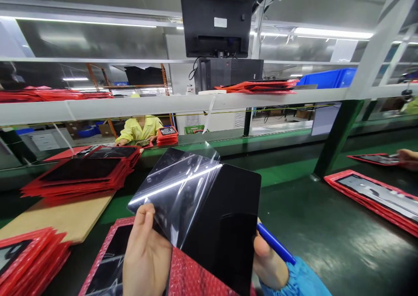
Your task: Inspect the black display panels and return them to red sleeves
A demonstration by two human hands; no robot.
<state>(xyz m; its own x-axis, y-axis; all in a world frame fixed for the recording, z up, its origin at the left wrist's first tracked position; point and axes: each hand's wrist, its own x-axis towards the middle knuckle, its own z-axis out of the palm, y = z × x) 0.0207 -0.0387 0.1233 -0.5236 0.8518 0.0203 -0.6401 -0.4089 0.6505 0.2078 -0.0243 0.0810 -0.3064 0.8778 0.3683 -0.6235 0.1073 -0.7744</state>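
Nearest the lens, in the head view, are two bare hands at one black panel (228,209). The left hand (146,252) pinches one clear film (176,187), partly lifted across the panel's left side; the right hand (269,261) grips the panel's right edge, with one blue pen (276,243) held alongside. One red bubble sleeve (199,272) shows below the black panel. Left of the panel are one flat red-bordered sheet (112,261) and two red sleeve stacks, the upper stack (85,169) on one wooden board (62,217), the lower stack (32,261) near it. Right of the panel lie one sleeve stack (375,195) and another person's hand (408,155) at one more sleeve (375,158). Beyond the panel, one person in yellow (140,128) sits beside one small stack (167,135); above it stands one monitor (217,23).
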